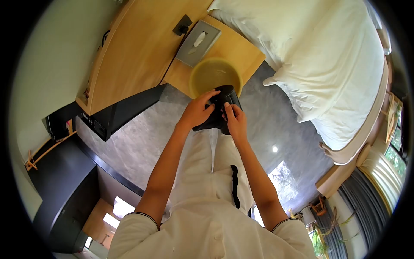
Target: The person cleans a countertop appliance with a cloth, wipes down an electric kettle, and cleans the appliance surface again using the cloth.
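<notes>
Both hands are closed on a black, roughly cylindrical thing (pixel 227 91) held in front of my legs; its exact kind I cannot make out. My left hand (pixel 198 110) grips it from the left, fingers reaching over its top. Against the right side, my right hand (pixel 236 122) has its thumb laid along it and its fingers curled round. A dark, cloth-like part (pixel 207 125) hangs below my left hand; whether it belongs to the same thing is unclear. Just beyond the hands, a yellow round basin (pixel 198 71) overlaps the wooden bedside table in view.
The bedside table (pixel 243 49) carries a grey tissue box (pixel 189 54). A wooden panel (pixel 142 43) with a black socket and plug (pixel 183 26) stands at the left. White bedding (pixel 327 64) hangs over the bed's edge at the right. Grey floor (pixel 146 129) lies around my legs.
</notes>
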The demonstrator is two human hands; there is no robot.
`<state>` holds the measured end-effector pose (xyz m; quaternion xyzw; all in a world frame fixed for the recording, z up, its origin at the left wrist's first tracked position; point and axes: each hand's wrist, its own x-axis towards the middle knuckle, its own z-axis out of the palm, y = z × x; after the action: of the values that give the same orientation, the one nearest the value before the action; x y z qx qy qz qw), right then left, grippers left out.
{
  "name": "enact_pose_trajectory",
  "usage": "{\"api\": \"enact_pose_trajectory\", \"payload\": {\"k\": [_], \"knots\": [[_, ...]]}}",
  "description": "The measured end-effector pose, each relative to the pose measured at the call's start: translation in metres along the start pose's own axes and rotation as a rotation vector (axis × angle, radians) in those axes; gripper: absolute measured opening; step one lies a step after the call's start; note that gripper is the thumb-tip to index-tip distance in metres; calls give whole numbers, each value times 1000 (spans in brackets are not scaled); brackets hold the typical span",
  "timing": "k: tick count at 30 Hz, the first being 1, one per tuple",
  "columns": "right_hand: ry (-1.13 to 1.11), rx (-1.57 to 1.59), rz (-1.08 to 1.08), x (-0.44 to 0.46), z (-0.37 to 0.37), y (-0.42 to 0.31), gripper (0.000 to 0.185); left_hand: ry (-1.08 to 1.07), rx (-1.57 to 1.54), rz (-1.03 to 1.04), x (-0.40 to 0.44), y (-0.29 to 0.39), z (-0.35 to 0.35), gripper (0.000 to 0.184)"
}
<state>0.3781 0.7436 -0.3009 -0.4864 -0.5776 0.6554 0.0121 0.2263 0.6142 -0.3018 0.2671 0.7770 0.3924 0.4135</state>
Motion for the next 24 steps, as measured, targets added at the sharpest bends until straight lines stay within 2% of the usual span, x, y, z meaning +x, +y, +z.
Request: {"api": "enact_pose_trajectory", "payload": {"k": [6, 11, 17, 19, 21, 24], "knots": [[-27, 29, -32, 12, -4, 7, 50, 9, -25, -19, -4, -1, 4, 67], [-30, -85, -73, 21, -7, 9, 51, 52, -58, -2, -10, 2, 8, 71], [-43, -200, -123, 22, -8, -10, 53, -32, -117, -103, -16, -19, 7, 69], [-56, -246, -157, 24, -10, -20, 52, 33, -103, -11, -12, -12, 1, 70], [-47, -244, -141, 21, -9, -15, 52, -14, -112, -49, -14, -16, -1, 72], [-34, -265, -146, 18, -9, -21, 52, 43, -73, 61, -13, -24, 5, 72]]}}
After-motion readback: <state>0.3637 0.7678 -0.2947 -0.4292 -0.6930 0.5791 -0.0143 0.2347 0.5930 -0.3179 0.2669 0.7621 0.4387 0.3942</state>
